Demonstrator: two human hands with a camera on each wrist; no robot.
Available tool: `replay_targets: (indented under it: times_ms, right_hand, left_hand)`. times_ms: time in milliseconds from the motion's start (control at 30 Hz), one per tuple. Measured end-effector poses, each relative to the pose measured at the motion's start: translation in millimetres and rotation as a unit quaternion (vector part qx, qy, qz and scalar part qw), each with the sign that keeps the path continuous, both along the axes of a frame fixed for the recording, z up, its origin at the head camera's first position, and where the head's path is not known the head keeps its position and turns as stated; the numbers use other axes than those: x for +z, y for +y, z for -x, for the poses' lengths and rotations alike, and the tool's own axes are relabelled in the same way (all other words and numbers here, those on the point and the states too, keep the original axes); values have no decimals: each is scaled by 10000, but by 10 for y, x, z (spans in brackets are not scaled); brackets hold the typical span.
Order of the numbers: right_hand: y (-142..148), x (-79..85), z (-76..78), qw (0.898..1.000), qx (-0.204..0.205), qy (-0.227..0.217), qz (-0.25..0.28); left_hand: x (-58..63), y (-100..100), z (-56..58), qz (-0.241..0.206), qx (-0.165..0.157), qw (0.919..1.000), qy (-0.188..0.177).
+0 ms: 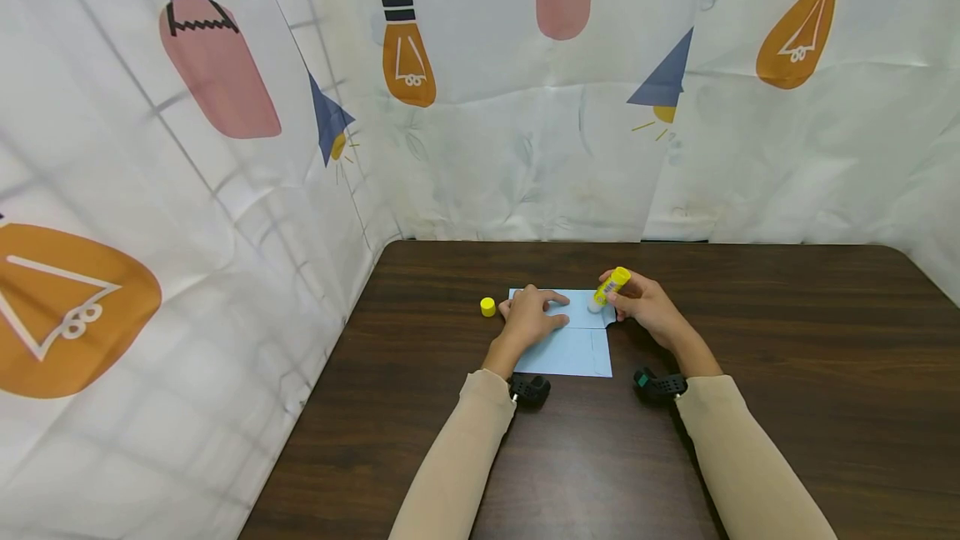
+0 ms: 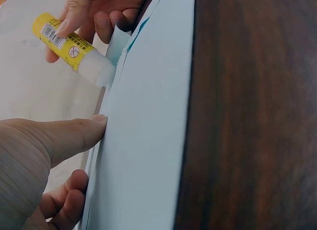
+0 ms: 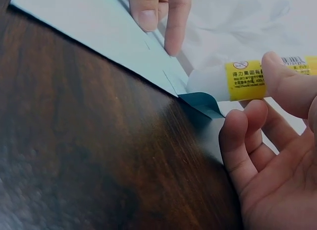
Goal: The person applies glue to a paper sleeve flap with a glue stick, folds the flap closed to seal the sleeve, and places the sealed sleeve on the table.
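Beige sleeves (image 1: 465,457) reach up from the bottom of the head view, with dark wrist straps (image 1: 531,391) at their cuffs. The left hand (image 1: 531,317) lies with its fingers spread on the light-blue paper (image 1: 564,354), which rests on the brown table (image 1: 787,298); the right hand (image 1: 648,304) grips a yellow glue stick (image 1: 611,287), white end down at the paper's upper right. Should the left hand's pressure ease, the sheet could slide under the stick and send its stroke astray. A yellow cap (image 1: 487,307) sits just left of the paper, near enough that a sideways nudge from the left hand might knock it away.

From the left wrist, the left thumb (image 2: 81,133) lies straight, its tip at the paper's edge, while the stick's white end comes to that edge farther along, beside a narrow teal gap (image 2: 141,29). Pushing hard there could crease or tear the loose layer.

From the right wrist, a corner (image 3: 202,102) curls up beside the stick, near the right fingertips. If it folds over, the stick may mark the wrong face; a slack pinch could let it tilt
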State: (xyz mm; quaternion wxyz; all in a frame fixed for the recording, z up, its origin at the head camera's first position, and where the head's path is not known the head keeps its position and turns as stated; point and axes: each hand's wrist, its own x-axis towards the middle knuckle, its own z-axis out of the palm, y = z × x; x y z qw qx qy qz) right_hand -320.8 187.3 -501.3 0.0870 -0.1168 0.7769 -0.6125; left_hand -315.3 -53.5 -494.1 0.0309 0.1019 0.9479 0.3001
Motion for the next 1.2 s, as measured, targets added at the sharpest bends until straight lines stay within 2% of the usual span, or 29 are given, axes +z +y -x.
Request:
replay_targets:
  times_ms: [200,700,1200]
  right_hand:
    - [16,-4,-5,9998,115,71,-118]
    - [39,25,-23,9992,339,-62,-212]
    - [53,-4,-13,9981,602,-26,-151]
  left_hand:
    - [2,-3,-5,100,2,9999,-19]
    - [-2,8,-4,41,-18,10000,16]
    - [-9,-1,3,56,6,10000,15]
